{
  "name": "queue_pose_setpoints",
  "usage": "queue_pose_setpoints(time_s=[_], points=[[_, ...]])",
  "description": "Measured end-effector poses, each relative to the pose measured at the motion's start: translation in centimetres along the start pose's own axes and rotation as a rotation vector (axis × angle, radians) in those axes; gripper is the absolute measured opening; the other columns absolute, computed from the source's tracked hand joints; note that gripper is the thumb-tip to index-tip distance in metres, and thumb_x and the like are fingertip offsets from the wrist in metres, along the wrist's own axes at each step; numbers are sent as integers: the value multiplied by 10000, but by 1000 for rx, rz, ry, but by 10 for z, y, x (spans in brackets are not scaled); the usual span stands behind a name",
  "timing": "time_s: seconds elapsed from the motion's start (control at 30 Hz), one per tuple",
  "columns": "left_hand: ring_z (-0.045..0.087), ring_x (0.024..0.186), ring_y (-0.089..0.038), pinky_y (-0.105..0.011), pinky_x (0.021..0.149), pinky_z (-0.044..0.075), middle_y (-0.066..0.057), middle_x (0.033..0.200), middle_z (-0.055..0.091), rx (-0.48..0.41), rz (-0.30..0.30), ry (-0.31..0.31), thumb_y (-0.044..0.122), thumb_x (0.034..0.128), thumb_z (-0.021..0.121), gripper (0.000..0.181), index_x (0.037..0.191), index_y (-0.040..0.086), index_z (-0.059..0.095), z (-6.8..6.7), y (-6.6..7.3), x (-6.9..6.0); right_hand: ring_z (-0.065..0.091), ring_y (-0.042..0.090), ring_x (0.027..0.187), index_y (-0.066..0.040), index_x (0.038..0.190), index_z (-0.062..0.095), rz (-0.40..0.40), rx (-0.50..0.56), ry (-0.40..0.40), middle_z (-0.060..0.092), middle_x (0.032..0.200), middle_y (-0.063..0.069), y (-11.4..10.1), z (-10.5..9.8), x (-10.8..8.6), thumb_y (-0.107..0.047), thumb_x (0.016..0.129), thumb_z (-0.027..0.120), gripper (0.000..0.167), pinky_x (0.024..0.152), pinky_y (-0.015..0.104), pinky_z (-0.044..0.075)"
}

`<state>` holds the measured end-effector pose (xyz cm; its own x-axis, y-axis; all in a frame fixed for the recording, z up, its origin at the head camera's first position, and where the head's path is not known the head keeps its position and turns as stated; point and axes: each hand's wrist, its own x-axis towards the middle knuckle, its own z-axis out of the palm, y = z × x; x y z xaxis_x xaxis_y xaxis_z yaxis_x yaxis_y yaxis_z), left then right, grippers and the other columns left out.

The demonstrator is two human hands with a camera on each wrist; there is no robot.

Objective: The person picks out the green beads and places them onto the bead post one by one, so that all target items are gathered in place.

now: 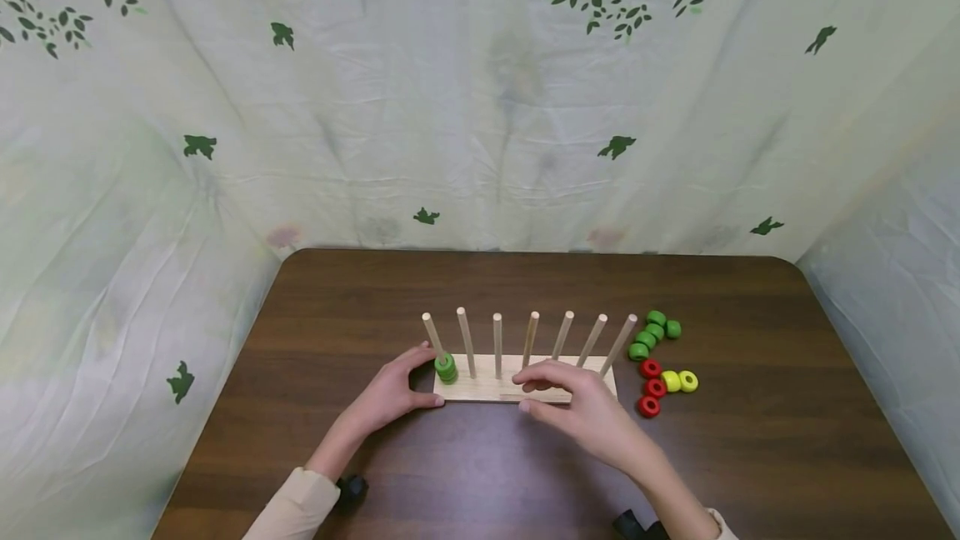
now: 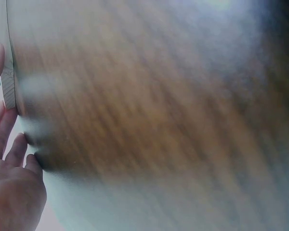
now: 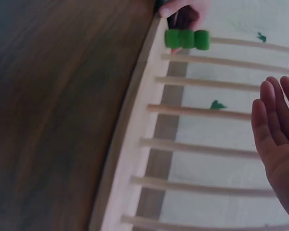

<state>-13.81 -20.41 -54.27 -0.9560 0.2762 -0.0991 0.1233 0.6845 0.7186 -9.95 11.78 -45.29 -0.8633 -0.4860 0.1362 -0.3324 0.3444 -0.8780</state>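
Observation:
A light wooden peg board (image 1: 472, 390) with a row of several upright pegs lies on the table. Its leftmost peg carries three green beads (image 3: 186, 38), stacked at the base. My left hand (image 1: 393, 390) grips the board's left end, thumb at the front edge and fingers round the far side. In the left wrist view, that hand's fingers (image 2: 7, 130) touch the end of the board. Over the right half of the board, my right hand (image 1: 573, 407) hovers with loosely bent fingers and holds nothing. The right wrist view shows its fingers (image 3: 274, 115) apart from the pegs.
Right of the board lie several loose green beads (image 1: 647, 339), three red beads (image 1: 655, 388) and two yellow beads (image 1: 687, 382). All stand on a dark brown wooden table (image 1: 345, 298). A pale curtain (image 1: 480, 107) with a leaf print hangs behind the table and at its sides.

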Motion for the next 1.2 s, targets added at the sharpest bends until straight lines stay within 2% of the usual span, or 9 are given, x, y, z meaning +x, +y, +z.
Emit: queue_pose_setpoints(time_s=[0.2,0.33,0.47,0.63,0.83,1.0,1.1,1.2], points=[[342,1408,-318,-506,1093,324,-125,1488,450,4,1,-1,275,710,901,716,1345,140,597,0,-1,0,639,87,1010,-316,1121,689,84,25,73,680,1077,-142,20,-10,-18,-307,867,767,266,914,377,503],[340,1412,-299,-497,1096,323,-110,1490,449,7,-3,-2,273,714,899,713,1347,147,595,1,-2,1,655,126,953,-246,1114,706,139,86,120,704,1037,-34,35,-19,-30,-279,869,768,255,843,343,522],[333,1418,-273,-481,1101,321,-90,1497,444,12,-11,-8,279,717,897,714,1352,163,593,1,-3,1,658,140,922,-142,1118,711,170,101,170,706,1031,81,50,-29,-41,-189,877,762,250,799,301,528],[343,1411,-295,-494,1092,330,-104,1491,450,15,3,0,291,713,899,715,1348,157,597,2,-3,2,658,154,917,-82,1159,691,175,82,225,697,1061,98,66,-47,-54,-99,891,736,272,767,293,542],[341,1411,-304,-502,1092,326,-111,1497,440,6,-9,0,297,713,898,721,1351,153,595,1,-2,1,654,115,903,-92,1164,689,142,-57,301,708,1038,85,77,-72,-62,-132,892,743,280,738,237,523],[352,1407,-295,-496,1086,339,-101,1485,458,18,1,7,296,711,899,715,1345,155,600,2,-3,2,643,75,947,-126,1184,681,163,-252,327,719,1040,6,84,-95,-63,-173,896,744,298,792,231,505],[352,1408,-280,-484,1088,338,-90,1484,460,20,1,3,294,711,900,715,1346,158,600,2,-3,2,649,114,973,-131,1202,674,175,-355,337,715,1059,-13,89,-106,-62,-175,894,748,319,791,276,514],[353,1407,-286,-493,1089,334,-97,1479,465,12,9,3,293,711,900,710,1340,150,603,1,-2,1,646,198,1013,-109,1222,662,168,-427,344,695,1115,24,93,-116,-59,-139,886,751,349,809,379,519]])
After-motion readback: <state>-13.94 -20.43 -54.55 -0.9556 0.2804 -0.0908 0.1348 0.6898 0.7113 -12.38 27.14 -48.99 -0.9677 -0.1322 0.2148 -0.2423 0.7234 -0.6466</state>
